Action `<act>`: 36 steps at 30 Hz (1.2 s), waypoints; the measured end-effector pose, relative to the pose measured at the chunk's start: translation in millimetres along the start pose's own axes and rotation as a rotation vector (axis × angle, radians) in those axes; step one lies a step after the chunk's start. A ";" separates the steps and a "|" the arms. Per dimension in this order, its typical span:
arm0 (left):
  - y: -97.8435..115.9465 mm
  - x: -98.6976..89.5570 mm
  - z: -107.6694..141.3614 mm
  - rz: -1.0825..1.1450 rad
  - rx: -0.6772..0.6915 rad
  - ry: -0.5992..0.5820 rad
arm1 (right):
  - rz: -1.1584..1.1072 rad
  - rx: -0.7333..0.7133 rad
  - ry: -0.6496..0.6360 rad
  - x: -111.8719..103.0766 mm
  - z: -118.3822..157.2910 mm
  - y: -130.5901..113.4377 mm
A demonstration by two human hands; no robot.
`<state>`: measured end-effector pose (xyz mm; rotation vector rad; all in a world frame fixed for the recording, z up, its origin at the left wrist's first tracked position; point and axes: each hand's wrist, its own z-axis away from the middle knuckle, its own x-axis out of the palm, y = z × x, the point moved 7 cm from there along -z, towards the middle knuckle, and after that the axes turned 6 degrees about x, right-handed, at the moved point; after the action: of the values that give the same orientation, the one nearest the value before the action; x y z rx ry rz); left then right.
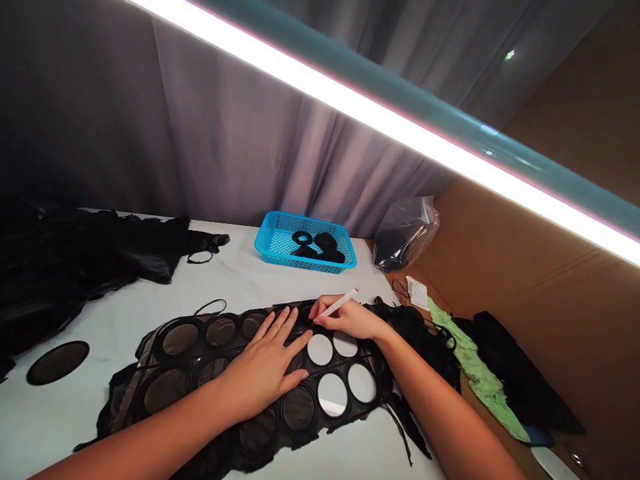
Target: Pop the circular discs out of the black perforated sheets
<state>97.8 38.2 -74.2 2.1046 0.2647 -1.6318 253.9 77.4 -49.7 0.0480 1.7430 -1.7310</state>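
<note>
On white table [230, 287] | left hand [263, 370] spread on black panel [299, 408] | right hand [353, 319] gripping white pen [339, 304] | paper slip [418, 293] (marks unreadable)

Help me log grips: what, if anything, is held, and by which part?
The right hand grips a slim white pen-like stick near its lower end; the left hand lies spread on black ringed material, gripping nothing visible.

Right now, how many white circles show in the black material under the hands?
4: the upper-left circle and upper-right circle, just below the right hand; the lower-left circle and lower-right circle. The hands may hide others.
</note>
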 end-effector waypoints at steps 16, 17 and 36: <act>1.8 1.8 -0.8 0.022 -0.003 -0.006 | 0.620 -0.044 0.394 -10.6 12.0 -15.3; 2.1 -0.2 -0.7 0.027 -0.004 -0.001 | 0.628 0.007 0.502 -24.9 15.2 -12.3; -13.7 -20.6 55.6 -0.005 0.006 0.064 | 0.044 -0.031 -0.001 36.9 -21.8 -27.5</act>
<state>38.3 26.8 -68.4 2.1654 0.2858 -1.5712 203.2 78.3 -45.5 0.0714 1.7552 -1.6714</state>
